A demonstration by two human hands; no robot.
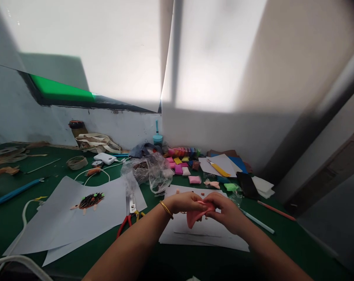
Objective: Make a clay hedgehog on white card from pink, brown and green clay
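Both hands meet above a stack of white paper (200,239) at the front centre. A soft coral-pink sheet (192,219) hangs from them, folded and drooping to a point; whether it is cloth or flattened clay I cannot tell. My left hand (187,203), with a gold bangle at the wrist, is closed on its upper edge. On the other side my right hand (222,208) pinches it between thumb and fingers. Small pieces on the paper beneath are mostly hidden by the hands.
Red-handled pliers (124,226) and scissors (132,205) lie left of the hands. Farther left, a hedgehog figure (91,201) rests on paper. Behind are coloured clay packets (178,169), a plastic bag (147,171) and a yellow cutter (219,168); a black phone (247,185) lies right.
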